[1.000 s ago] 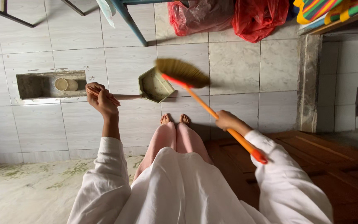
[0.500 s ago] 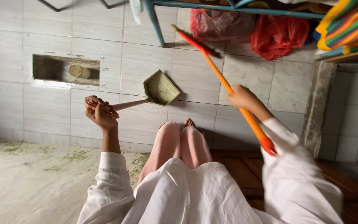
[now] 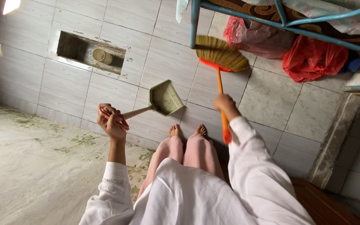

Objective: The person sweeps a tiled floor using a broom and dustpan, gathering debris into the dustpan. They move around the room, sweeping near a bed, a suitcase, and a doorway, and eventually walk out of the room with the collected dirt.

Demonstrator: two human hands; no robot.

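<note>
Standing barefoot on the pale floor tiles [image 3: 271, 96], the person has the sweeping in hand but, by the look of it, far from finished. The right hand [image 3: 225, 103] is wrapped tight around the orange handle of the broom [image 3: 221, 58], whose straw-coloured bristles rest on the tiles just beside the blue bed leg [image 3: 195, 23], at the edge of the space under the bed. The left hand [image 3: 111, 118] is curled shut on the wooden handle of the green dustpan [image 3: 164, 98], which is tilted with its open mouth towards the camera, well apart from the broom head and seemingly lifted off the floor, though that is hard to tell. As far as can be seen, the dustpan holds no heap; its inside looks only smudged and dusty, so I judge that little or nothing has been gathered into it yet. No pile of sweepings shows on the tiles either. Under the bed lie two red plastic bags [image 3: 313, 58], tied or bunched shut, their contents hidden. In the floor to the left a rectangular recess [image 3: 76, 48] is cut into the tiles, and a small round cup or cap [image 3: 100, 55] lies on its side in it; whether anything is inside that cannot be told. Nearer the camera, the rough concrete floor [image 3: 34, 158] carries greenish stains.
</note>
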